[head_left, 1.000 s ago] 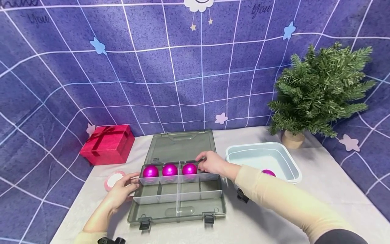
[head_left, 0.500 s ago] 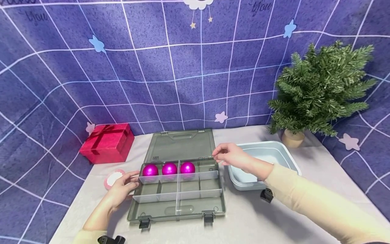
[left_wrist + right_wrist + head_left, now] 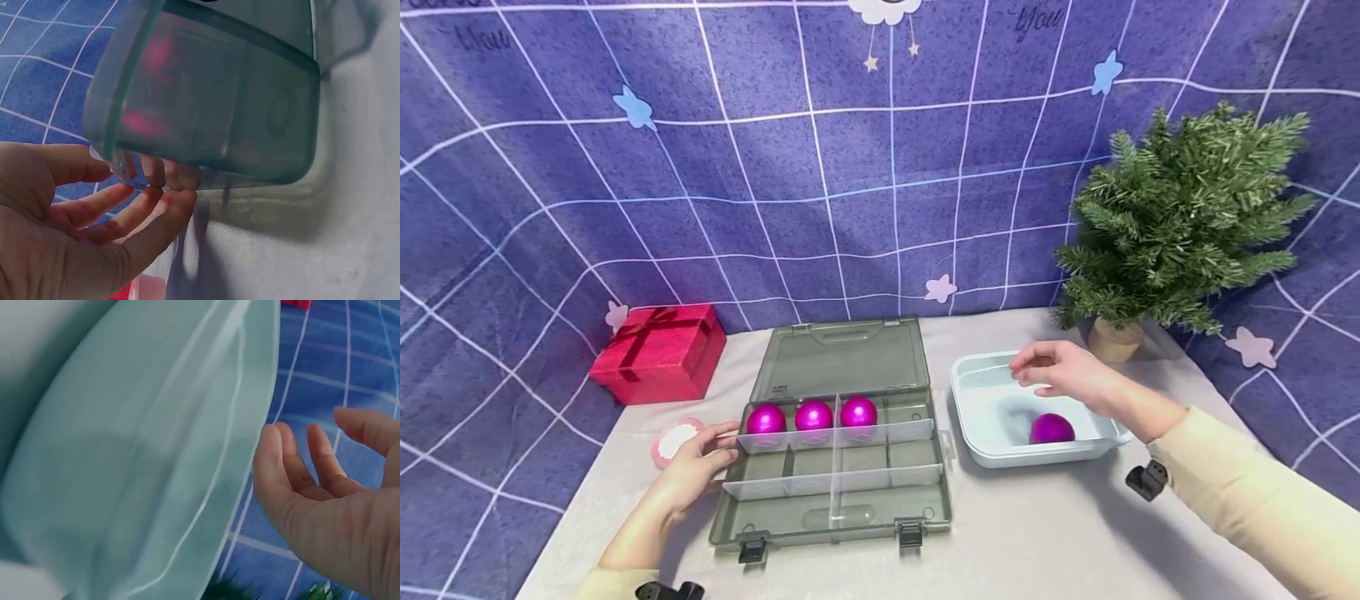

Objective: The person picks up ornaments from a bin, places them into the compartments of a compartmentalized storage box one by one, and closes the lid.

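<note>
Hovering above the pale blue basin [image 3: 1030, 457], the right hand [image 3: 1066, 377] has loosely bent, free fingers; its wrist hides part of the right rim. One magenta ball [image 3: 1052, 428] lies inside near the basin's front edge. The left hand [image 3: 696, 471] touches the left side of the divided box [image 3: 820, 540] with relaxed fingers, overlapping a pink-and-white disc [image 3: 667, 448]. Three magenta balls [image 3: 814, 417] fill most of the box's back row; its lid [image 3: 842, 360] lies open toward the counter's [image 3: 1037, 533] back edge. Red gift box [image 3: 658, 358], back-left; potted tree [image 3: 1183, 225], back-right corner.
</note>
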A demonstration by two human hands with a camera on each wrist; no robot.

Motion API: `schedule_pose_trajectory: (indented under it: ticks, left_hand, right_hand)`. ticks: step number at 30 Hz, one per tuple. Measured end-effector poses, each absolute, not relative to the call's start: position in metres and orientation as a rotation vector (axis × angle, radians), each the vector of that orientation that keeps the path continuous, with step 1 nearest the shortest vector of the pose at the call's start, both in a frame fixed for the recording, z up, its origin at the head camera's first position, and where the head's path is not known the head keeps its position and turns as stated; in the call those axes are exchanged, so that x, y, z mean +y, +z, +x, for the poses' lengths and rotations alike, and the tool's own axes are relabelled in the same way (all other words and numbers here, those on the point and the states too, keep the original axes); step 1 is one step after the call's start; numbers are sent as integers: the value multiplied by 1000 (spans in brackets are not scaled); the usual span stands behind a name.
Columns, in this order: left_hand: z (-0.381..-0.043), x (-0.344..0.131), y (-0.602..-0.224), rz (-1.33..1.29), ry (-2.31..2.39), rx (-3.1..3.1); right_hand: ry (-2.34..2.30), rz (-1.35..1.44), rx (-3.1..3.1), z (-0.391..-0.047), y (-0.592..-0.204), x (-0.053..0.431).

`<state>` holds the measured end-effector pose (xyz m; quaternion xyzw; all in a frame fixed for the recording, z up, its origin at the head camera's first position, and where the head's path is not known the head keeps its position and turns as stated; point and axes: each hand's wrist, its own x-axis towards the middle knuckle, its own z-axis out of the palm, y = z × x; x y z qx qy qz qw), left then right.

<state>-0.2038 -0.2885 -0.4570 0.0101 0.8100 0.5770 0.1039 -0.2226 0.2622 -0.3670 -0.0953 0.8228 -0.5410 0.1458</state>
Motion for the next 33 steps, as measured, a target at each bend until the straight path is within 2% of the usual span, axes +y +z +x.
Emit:
schedule_pose_trajectory:
  ticks: [9, 16, 22, 33]
  left_hand:
    - [-203, -290, -454, 46, 1685, 2400]
    - [-201, -288, -454, 13, 1691, 2402]
    - [-201, -286, -455, 11, 1704, 2389]
    - [-202, -286, -455, 12, 1701, 2398]
  right_hand:
    - [-1304, -305, 2385, -219, -388, 292]
    - [-1160, -410, 2396, -216, -399, 293]
    - [-1117, -369, 2399, -214, -406, 293]
    - [-1432, -252, 2182, -224, -397, 295]
